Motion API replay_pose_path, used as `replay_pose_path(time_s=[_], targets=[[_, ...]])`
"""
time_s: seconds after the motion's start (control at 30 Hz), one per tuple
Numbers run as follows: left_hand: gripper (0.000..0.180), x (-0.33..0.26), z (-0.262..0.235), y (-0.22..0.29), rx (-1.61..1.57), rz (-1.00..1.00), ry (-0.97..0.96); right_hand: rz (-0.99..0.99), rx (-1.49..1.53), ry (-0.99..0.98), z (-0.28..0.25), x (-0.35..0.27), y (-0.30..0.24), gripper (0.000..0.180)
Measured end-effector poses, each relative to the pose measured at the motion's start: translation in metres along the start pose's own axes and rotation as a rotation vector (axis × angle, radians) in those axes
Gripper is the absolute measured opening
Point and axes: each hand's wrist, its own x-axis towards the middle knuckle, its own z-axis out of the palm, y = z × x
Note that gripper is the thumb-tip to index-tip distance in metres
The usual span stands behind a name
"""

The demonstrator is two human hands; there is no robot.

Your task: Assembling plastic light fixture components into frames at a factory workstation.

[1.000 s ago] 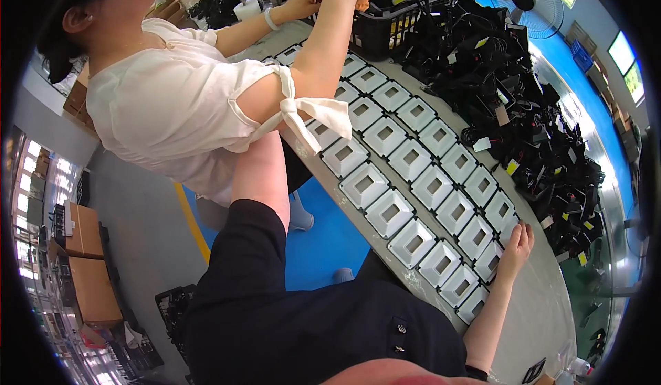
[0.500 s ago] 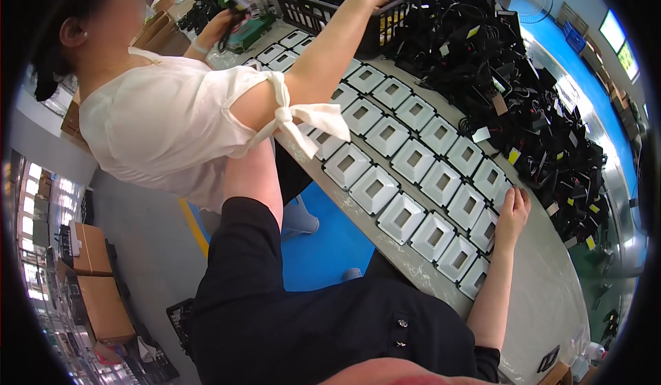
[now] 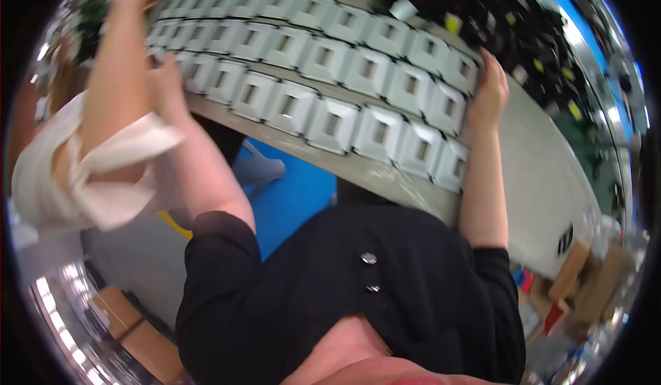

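Note:
Three long rows of white rectangular frame-shaped housings (image 3: 323, 61), each with a black edge and a small central window, lie side by side on the grey table. My right hand (image 3: 490, 86) is flat along the right end of the rows, its fingers stretched out and touching or very near the end pieces. Reaching to the left part of the rows, my left hand (image 3: 165, 86) is blurred and partly covered by a co-worker's arm. I cannot tell whether it grips a housing.
A co-worker's bare arm (image 3: 124, 61) with a white tied sleeve (image 3: 89, 172) crosses on the left, close to my left forearm. Black cabled parts (image 3: 530, 61) are heaped beyond the rows. Cardboard boxes (image 3: 585, 289) stand beyond the table's right end. A grey stool (image 3: 260, 168) is below the table edge.
The view has swung, so the rows run more nearly level. My left hand now shows near the rows' left part. My right hand stays by the right end. The co-worker appears farther left.

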Motion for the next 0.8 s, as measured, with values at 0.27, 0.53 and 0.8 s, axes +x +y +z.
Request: replay_pose_path(time_s=[0.27,0.53,0.8], targets=[[0.069,-0.085,-0.062,0.057,-0.104,-0.168,-0.099,0.037,0.269,0.022,-0.011,0.019,-0.013,0.027],[0.069,-0.143,-0.124,0.075,-0.725,0.223,-0.04,0.107,-0.751,-0.635,-0.059,-0.097,-0.067,0.059],[0.062,-0.125,-0.157,0.111,-1.216,0.404,-0.248,0.251,-0.704,-0.721,-0.007,-0.121,-0.073,0.064]])
